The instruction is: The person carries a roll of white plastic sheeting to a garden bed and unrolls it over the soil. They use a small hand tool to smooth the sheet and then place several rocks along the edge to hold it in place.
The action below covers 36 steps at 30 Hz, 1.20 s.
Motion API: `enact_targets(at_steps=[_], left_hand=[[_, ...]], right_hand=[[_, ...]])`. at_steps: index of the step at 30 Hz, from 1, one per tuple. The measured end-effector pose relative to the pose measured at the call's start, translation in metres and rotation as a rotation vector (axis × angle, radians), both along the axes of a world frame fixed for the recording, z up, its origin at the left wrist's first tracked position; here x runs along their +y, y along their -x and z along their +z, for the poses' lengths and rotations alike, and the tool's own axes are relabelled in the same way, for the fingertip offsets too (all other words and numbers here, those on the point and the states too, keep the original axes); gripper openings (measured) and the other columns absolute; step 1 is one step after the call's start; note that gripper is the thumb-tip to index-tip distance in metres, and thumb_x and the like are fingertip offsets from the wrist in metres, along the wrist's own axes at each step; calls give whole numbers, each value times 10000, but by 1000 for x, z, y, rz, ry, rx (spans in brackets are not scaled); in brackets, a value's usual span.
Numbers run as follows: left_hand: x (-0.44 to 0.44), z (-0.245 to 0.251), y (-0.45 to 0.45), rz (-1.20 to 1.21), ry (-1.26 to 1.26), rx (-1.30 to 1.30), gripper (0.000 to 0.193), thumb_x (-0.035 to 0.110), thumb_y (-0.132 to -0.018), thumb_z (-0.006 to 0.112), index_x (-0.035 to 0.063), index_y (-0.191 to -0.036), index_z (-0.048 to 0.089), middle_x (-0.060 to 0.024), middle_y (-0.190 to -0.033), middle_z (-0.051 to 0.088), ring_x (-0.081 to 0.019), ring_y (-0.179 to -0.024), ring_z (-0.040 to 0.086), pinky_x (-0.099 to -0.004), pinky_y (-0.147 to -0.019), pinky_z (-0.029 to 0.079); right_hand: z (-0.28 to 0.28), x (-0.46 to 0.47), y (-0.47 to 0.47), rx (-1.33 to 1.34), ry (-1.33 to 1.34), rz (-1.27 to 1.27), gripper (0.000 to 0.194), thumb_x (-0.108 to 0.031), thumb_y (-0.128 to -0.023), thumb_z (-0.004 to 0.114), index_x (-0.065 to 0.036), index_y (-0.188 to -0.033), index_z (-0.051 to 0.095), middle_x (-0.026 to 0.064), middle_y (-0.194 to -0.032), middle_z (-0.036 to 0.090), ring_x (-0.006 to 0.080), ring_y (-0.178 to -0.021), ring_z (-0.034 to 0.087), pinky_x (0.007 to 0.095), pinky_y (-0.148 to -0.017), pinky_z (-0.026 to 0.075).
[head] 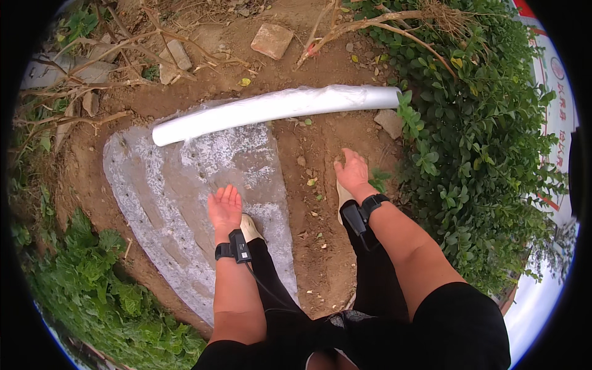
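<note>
Both of my hands hang in the air over the ground, holding nothing. My left hand [225, 205] is turned palm up with its fingers extended, above a sheet of clear plastic film [185, 203] spread on the soil. My right hand [352, 169] is above bare soil, back up, thumb apart from the fingers. Beyond both hands, a long white roll of plastic film [277, 109] lies crosswise. Its left part rests on the spread sheet, and its right end reaches the leafy shrub. Thin loose film wraps its surface.
Dense green shrubs [444, 152] line the right side, and leafy plants [111, 282] grow at lower left. Dry branches [125, 41] and a brick [272, 40] lie beyond the roll. A stone [389, 123] sits near its right end. My shoes [250, 227] stand on film and soil.
</note>
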State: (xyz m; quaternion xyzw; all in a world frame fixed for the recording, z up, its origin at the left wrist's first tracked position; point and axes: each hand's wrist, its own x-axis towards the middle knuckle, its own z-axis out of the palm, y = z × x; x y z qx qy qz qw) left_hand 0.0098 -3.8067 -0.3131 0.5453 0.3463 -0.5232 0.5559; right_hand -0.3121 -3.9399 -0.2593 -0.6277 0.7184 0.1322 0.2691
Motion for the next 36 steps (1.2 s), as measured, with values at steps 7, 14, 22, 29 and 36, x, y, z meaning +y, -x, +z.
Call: enact_targets(at_steps=[7,14,22,29,36], left_hand=[[-111,-37,9,-775,103,-453,385,275,-854,587,23,-1136,513,-134,-1035,616,-222,-850,607,-317,-737,485],[-214,-120,22,-1433,59,-1376,530,261,-663,768,47,-1114,589,-151,-1103,598,-301,-1027,555,-393,-911,425],[-262,-167,34,-1639,245,-1302,153,113,-715,684,64,-847,622,-86,-872,629,-281,-902,586,-413,-793,448],[-317,-171,18,-1275,254,-1443,84,77,-794,606,16,-764,558,-154,-671,589,-266,-616,576,-350,-624,471],[-353,-156,29,-991,-80,-1640,74,89,-797,596,19,-799,575,-128,-724,609,-240,-642,578,-340,-642,478]], right_hand=[[-63,-95,39,-183,198,-538,479,-326,-810,619,31,-1125,560,215,-1115,589,348,-1038,553,399,-888,433],[-144,-181,78,-49,279,-848,590,-452,-795,605,106,-987,616,276,-1010,620,390,-994,589,420,-871,442],[-162,-214,105,-563,109,-678,208,-165,-886,560,-11,-747,552,83,-619,585,191,-526,575,354,-499,478],[-155,-290,103,-1249,239,-1114,181,-130,-906,517,1,-1029,494,119,-946,575,241,-809,618,354,-705,526],[-180,-354,126,-1115,421,-1185,214,-108,-891,528,5,-1070,491,125,-982,591,266,-932,610,368,-813,500]])
